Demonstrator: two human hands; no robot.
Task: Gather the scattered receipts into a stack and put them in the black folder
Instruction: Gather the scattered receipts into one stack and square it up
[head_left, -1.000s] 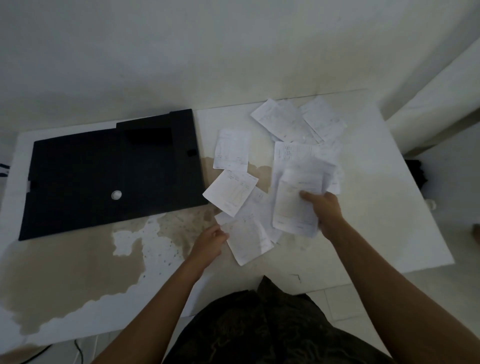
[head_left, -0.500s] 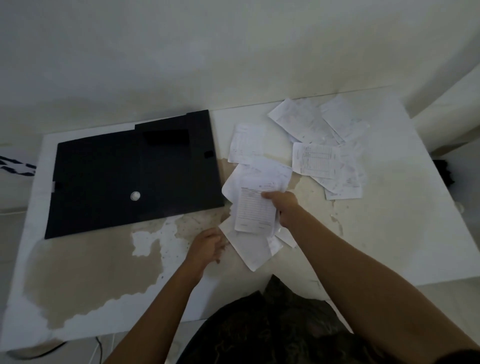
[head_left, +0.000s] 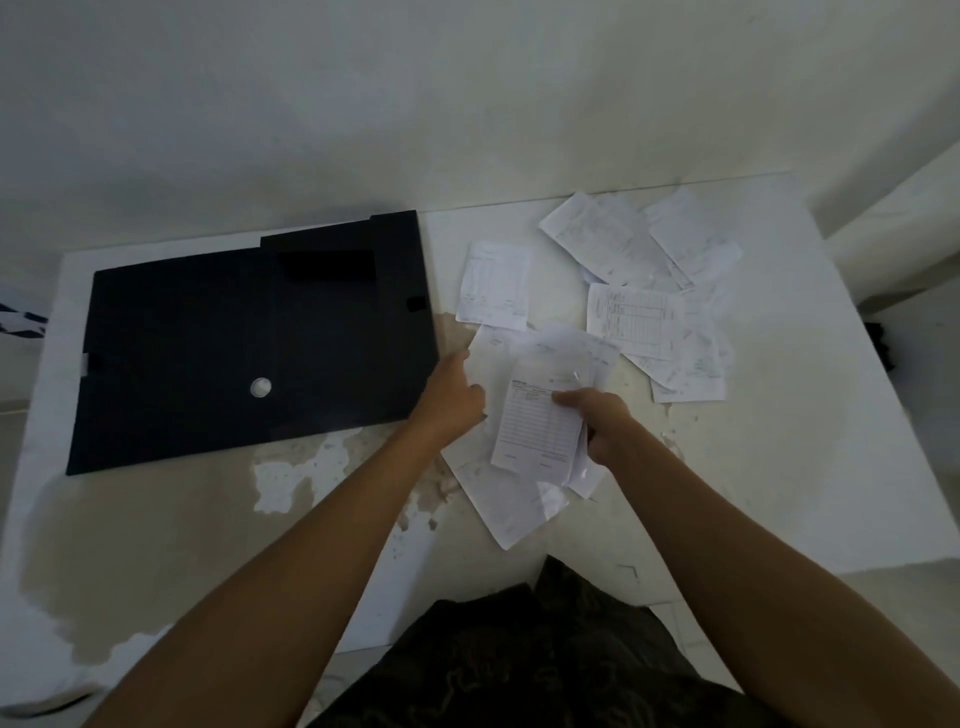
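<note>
We see the right hand (head_left: 592, 423) clenched round a small bundle of white printed paper receipts (head_left: 537, 434). The thumb presses on the gridded front sheet and the fingers are curled out of sight behind it. Just left of it, the left hand (head_left: 453, 400) lies against the left edge of a wider loose white sheet (head_left: 493, 353) that spreads behind the bundle, with its fingers pointing away from the person. We cannot tell whether it pinches that sheet or only touches it. Immediately left of this hand lies the flat black rectangular card folder (head_left: 208, 338), its right edge just beside the knuckles. It is spread on the worn white table (head_left: 789, 426) and has a small round silver stud (head_left: 260, 387) near its middle. Beyond the two hands a single white receipt (head_left: 493, 286) lies by itself, and beyond and to the right of the right hand sits a scattered, overlapping heap of white receipts (head_left: 654, 291). Nearer the person than both hands, another white slip (head_left: 511, 501) pokes out from under the bundle and lies flat on the table.
</note>
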